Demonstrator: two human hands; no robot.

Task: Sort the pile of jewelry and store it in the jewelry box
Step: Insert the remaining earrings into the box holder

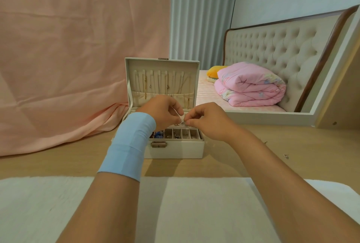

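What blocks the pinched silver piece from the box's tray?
Nothing visible. The left hand and right hand pinch the silver piece over the open compartments of the jewelry box; its lid stands open behind.

No readable txt, labels, brands or nos. anywhere in view.

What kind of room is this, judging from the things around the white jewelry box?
Probably a bedroom: a tufted beige headboard, a folded pink quilt lying on the pink mattress, and an open white jewelry box.
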